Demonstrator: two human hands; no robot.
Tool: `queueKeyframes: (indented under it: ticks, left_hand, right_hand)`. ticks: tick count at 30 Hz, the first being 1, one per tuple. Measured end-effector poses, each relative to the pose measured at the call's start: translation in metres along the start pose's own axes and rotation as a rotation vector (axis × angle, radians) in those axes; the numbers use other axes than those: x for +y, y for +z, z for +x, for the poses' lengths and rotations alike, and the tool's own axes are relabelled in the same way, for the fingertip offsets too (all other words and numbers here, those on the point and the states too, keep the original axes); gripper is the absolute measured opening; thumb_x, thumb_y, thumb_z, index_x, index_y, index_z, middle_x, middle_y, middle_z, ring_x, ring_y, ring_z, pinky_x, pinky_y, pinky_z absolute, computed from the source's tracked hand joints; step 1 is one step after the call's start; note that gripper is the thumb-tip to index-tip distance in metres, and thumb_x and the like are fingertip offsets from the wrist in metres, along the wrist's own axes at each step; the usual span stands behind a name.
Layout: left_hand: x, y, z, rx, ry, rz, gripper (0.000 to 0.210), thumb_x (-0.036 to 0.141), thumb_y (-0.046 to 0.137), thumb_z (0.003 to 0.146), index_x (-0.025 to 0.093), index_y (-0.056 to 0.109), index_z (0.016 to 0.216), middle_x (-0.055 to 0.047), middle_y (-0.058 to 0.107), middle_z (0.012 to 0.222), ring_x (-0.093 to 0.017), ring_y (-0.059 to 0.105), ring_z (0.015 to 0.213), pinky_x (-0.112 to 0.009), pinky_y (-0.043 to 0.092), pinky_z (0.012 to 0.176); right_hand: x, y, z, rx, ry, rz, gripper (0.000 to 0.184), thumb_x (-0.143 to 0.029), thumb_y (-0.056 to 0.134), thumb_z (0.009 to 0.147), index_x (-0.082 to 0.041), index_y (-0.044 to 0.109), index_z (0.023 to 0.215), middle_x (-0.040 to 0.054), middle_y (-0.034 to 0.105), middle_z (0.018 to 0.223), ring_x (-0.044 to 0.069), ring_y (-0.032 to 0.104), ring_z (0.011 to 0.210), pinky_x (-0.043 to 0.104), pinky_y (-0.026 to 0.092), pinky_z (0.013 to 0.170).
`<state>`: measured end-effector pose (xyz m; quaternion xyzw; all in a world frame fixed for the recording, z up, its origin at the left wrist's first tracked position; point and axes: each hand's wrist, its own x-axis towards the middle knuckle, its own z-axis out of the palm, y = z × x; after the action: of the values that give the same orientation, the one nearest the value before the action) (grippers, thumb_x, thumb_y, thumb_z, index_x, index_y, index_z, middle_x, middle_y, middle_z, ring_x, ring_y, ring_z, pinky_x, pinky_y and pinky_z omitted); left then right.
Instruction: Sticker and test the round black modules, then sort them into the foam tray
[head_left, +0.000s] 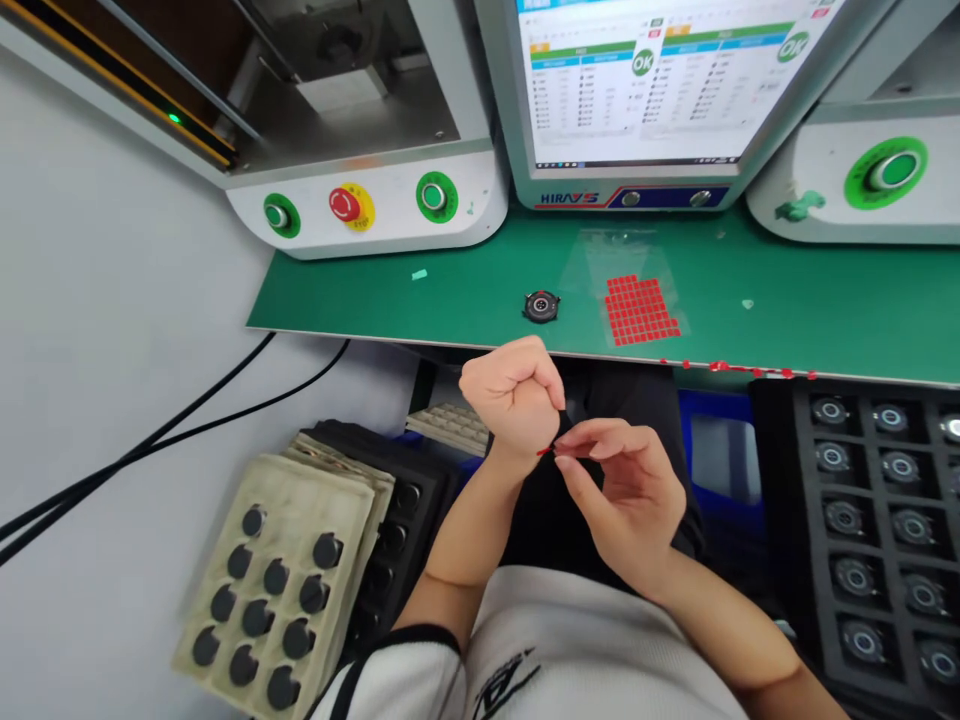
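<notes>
My left hand [514,392] is closed in a fist in front of the bench edge, and nothing shows sticking out of it. My right hand [630,490] is beside the left wrist, thumb and fingertips pinched together. At those fingertips is a thin red sticker [545,451], seen edge-on against the left wrist. Beyond the hands, a round black watch body [541,306] lies back side up on the green bench [337,295], with a small red mark at its top. To its right is a sheet of small red stickers [641,312] on clear film.
Black trays [874,500] of watch bodies stand at the right, with a blue bin [720,455] beside them. Stacked pale trays [281,560] with dark round parts are at the lower left. Machines with green buttons [433,197] flank a monitor [637,90]. Black cables [172,425] hang left.
</notes>
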<state>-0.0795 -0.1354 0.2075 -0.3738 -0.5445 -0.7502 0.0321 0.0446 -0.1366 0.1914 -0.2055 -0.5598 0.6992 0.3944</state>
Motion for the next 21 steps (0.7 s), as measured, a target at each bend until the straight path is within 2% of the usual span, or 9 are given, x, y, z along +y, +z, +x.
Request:
queueKeyframes:
  ticks: [4,10,13,17,21]
  left_hand:
    - [0.010,-0.001,-0.002,0.005,0.051,0.016,0.034,-0.011,0.040,0.065,0.014,0.040,0.042,0.004,0.037,0.041,-0.004,0.033,0.041,-0.022,0.018,0.043]
    - [0.017,-0.006,-0.004,-0.068,0.165,0.102,0.032,-0.008,0.041,0.067,0.016,0.043,0.046,0.004,0.040,0.044,-0.006,0.034,0.043,-0.023,0.021,0.044]
    - [0.019,-0.009,-0.004,-0.092,0.179,0.143,0.030,-0.006,0.041,0.067,0.016,0.043,0.048,0.004,0.040,0.046,-0.007,0.034,0.043,-0.023,0.022,0.044]
    - [0.022,-0.012,-0.004,-0.082,0.178,0.153,0.029,-0.005,0.041,0.066,0.017,0.044,0.047,0.003,0.041,0.045,-0.007,0.035,0.043,-0.023,0.024,0.044]
    - [0.026,-0.007,-0.005,-0.078,0.194,0.158,0.027,-0.005,0.041,0.064,0.016,0.044,0.047,0.004,0.041,0.046,-0.006,0.036,0.044,-0.023,0.024,0.045]
  right_hand:
    - [-0.004,0.006,-0.006,-0.016,-0.092,-0.015,0.030,0.001,0.068,0.080,-0.023,0.057,0.094,0.0011,0.068,0.094,0.013,0.069,0.083,0.027,0.063,0.074]
    - [-0.007,0.006,-0.008,0.008,-0.127,-0.025,0.032,0.005,0.069,0.077,-0.023,0.058,0.088,-0.0003,0.070,0.088,0.012,0.070,0.081,0.024,0.062,0.072]
    - [-0.008,0.007,-0.011,0.037,-0.149,-0.070,0.031,0.006,0.069,0.076,-0.022,0.058,0.085,0.0006,0.072,0.089,0.014,0.071,0.083,0.028,0.062,0.073]
    - [-0.012,0.010,-0.010,0.081,-0.229,-0.130,0.031,0.006,0.070,0.075,-0.021,0.056,0.078,-0.0004,0.072,0.080,0.015,0.071,0.080,0.031,0.061,0.072]
    - [-0.013,0.003,-0.011,0.012,-0.270,-0.205,0.032,0.006,0.068,0.076,-0.021,0.050,0.074,0.0002,0.071,0.082,0.016,0.070,0.077,0.031,0.060,0.066]
